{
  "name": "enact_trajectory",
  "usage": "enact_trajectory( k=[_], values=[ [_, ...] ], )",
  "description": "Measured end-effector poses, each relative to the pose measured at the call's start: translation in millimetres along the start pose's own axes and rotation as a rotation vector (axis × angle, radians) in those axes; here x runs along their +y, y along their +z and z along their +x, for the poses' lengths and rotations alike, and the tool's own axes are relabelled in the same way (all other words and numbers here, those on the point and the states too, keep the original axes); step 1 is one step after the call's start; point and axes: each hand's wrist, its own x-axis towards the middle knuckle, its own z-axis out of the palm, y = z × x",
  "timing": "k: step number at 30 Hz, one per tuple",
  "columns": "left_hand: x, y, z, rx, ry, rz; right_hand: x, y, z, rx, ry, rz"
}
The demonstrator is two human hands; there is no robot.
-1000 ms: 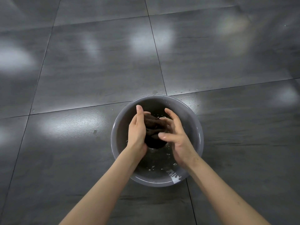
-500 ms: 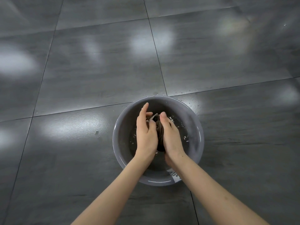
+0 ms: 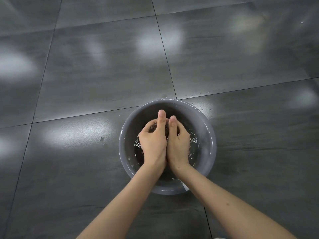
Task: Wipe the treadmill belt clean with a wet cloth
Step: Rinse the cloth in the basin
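A gray bowl sits on a dark, shiny tile floor. There is water in the bowl, and it is splashing in little white bits.

Both hands are over the middle of the bowl, side by side and pressed together. The left hand has its fingers curled tight around a dark, wet cloth. The right hand is curled around the same cloth from the other side. Both thumbs point up and away from the person. Only a small dark part of the cloth peeks out between the fingers; the hands hide the rest.

A few water drops lie on the floor just beside the far rim of the bowl.
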Motion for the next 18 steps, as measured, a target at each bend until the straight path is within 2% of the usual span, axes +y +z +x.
enact_trajectory(
  k=[13,18],
  values=[
    [-9,-2,5,0.033,0.0,0.049,2,-3,0,0.005,-0.052,-0.075],
    [-13,-5,10,0.054,-0.012,0.061,2,-5,0,-0.041,-0.06,-0.141]
  ],
)
